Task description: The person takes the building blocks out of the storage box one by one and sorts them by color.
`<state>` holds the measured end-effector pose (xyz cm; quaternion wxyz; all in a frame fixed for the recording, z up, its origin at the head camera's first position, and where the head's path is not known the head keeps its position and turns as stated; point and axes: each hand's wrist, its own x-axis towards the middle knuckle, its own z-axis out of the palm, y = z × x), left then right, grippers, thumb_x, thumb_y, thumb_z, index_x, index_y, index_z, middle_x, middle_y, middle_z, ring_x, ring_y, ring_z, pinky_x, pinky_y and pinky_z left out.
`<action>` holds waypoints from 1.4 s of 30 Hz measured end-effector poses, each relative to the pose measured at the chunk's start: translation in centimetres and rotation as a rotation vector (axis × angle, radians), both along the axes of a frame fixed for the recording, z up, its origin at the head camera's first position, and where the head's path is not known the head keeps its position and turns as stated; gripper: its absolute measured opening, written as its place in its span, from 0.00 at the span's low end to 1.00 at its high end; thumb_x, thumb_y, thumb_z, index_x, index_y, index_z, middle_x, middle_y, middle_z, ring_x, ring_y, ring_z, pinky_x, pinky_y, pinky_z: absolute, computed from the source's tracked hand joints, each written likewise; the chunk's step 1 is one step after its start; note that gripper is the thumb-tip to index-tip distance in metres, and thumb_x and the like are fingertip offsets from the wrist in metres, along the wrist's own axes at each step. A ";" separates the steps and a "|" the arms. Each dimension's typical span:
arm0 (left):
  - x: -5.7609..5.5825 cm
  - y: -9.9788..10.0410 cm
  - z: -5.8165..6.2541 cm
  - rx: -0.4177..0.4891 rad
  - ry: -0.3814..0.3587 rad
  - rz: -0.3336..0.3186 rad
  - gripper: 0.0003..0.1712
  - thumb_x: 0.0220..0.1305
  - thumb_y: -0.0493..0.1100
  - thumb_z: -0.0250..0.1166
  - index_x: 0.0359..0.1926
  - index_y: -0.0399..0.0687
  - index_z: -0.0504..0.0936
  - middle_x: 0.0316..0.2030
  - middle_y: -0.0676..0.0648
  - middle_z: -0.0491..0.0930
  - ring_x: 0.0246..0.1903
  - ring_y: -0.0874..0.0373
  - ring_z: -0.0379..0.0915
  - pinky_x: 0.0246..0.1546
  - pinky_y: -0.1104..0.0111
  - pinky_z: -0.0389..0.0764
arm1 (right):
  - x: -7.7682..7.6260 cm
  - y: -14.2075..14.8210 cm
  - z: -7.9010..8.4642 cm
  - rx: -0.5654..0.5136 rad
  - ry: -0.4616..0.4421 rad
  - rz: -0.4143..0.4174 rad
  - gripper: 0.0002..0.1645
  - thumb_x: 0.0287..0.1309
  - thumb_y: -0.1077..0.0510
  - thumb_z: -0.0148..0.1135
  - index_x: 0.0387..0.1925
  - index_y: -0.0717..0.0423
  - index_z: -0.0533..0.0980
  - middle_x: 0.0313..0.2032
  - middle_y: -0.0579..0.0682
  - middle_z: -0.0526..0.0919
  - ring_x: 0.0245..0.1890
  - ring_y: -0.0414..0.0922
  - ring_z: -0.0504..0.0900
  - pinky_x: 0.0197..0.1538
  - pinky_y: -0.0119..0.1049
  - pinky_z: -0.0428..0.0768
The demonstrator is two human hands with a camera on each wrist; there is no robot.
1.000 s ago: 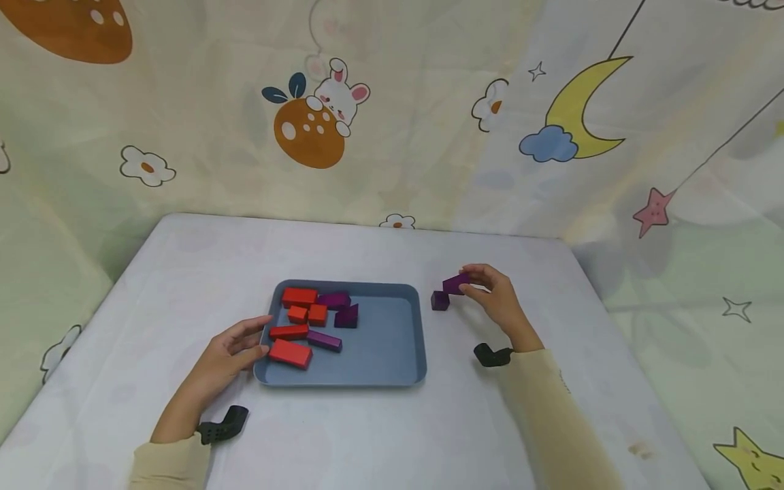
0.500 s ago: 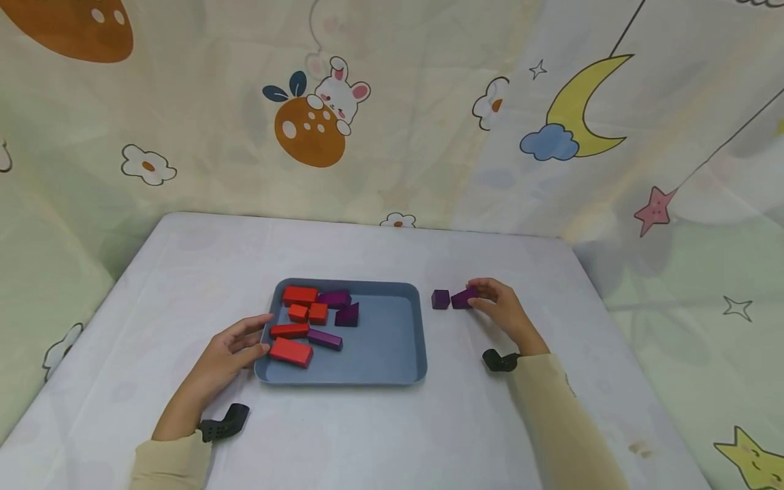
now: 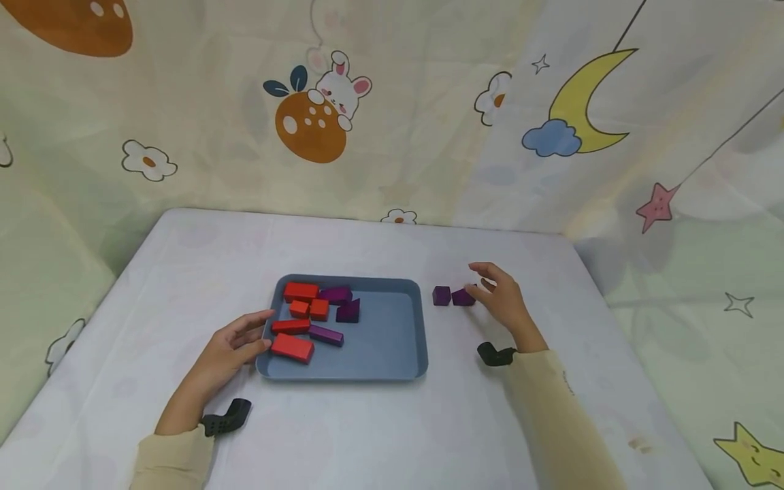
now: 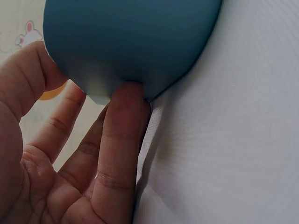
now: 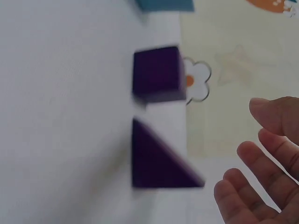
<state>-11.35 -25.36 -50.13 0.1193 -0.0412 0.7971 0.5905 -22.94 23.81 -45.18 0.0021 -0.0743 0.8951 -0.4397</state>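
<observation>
My left hand (image 3: 226, 348) holds the left end of the blue-grey tray (image 3: 386, 340). In the left wrist view the thumb reaches over the rim of the tray (image 4: 135, 42), and a finger presses the outer wall. My right hand (image 3: 503, 298) is beside a purple triangular block (image 3: 462, 297) on the table, overlapping it in the head view. The right wrist view shows its fingers spread and apart from the triangular block (image 5: 161, 161). Left of that block stands a purple cube (image 3: 441, 296).
Inside the tray's left half lie several red blocks (image 3: 292, 347) and three purple ones (image 3: 326, 335). A white cloth covers the table (image 3: 343, 435). Behind it hangs a patterned curtain (image 3: 416, 122). A black wrist device (image 3: 228, 417) sits on each wrist.
The right hand brought the purple triangular block down and rightward to the table beside the cube, then let go and raised its fingers. The left hand stays at the tray.
</observation>
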 end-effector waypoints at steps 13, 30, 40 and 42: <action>-0.3 0.0 -0.1 -0.001 0.011 -0.012 0.37 0.77 0.44 0.68 0.81 0.46 0.68 0.78 0.31 0.65 0.73 0.32 0.67 0.49 0.68 0.83 | -0.1 -5.3 1.5 -0.059 0.028 0.118 0.28 0.69 0.68 0.71 0.67 0.69 0.75 0.66 0.68 0.80 0.69 0.64 0.78 0.70 0.52 0.76; -0.2 0.1 -0.1 0.024 0.027 -0.020 0.36 0.77 0.40 0.67 0.81 0.44 0.68 0.79 0.31 0.65 0.74 0.32 0.67 0.49 0.70 0.83 | 0.1 -12.9 1.2 -0.150 0.001 0.304 0.27 0.67 0.69 0.72 0.65 0.69 0.77 0.63 0.65 0.83 0.65 0.62 0.82 0.68 0.51 0.79; 0.0 0.0 0.1 0.035 0.047 -0.015 0.35 0.77 0.39 0.67 0.80 0.42 0.68 0.78 0.31 0.66 0.73 0.32 0.68 0.48 0.71 0.84 | 0.5 -15.9 0.3 0.019 -0.176 0.423 0.32 0.64 0.64 0.77 0.68 0.65 0.77 0.64 0.62 0.83 0.64 0.58 0.83 0.66 0.47 0.81; 0.0 -0.1 0.1 0.034 0.046 -0.014 0.35 0.77 0.39 0.66 0.81 0.42 0.68 0.78 0.31 0.66 0.73 0.32 0.69 0.48 0.71 0.84 | 0.6 -16.4 0.1 0.059 -0.195 0.426 0.32 0.63 0.64 0.78 0.66 0.65 0.78 0.63 0.60 0.84 0.62 0.57 0.84 0.66 0.46 0.81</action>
